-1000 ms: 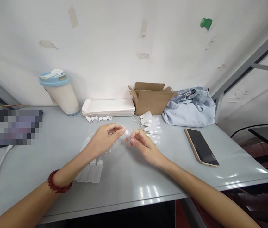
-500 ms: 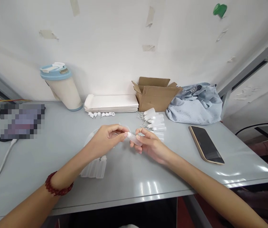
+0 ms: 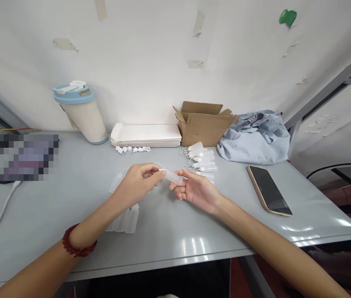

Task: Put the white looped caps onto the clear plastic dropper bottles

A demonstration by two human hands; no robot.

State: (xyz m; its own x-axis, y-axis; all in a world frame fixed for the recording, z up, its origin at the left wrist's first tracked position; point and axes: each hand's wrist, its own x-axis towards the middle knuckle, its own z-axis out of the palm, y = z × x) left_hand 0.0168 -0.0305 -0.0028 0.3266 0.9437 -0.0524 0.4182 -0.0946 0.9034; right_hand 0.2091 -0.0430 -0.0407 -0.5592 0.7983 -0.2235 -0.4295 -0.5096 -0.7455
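Over the middle of the table, a small translucent plastic squeeze bottle is held tilted between both hands. My left hand is closed, pinching the bottle's neck end between thumb and fingers, which hide the cap. My right hand is turned palm up, with its thumb and curled fingers around the bottle's base. Below my left wrist, several similar bottles lie side by side, partly covered by the forearm. Bottles with needle-like tips lie in a group beyond my right hand.
White caps line up before a stack of white padded envelopes. Behind stand an open cardboard box and a tumbler. Bluish cloth and a phone lie right; another phone-like device is left.
My right hand has loosened its hold and rolled palm up, sliding toward the bottle's base. More of the bottle's body shows now. My left hand keeps its pinch near the neck.
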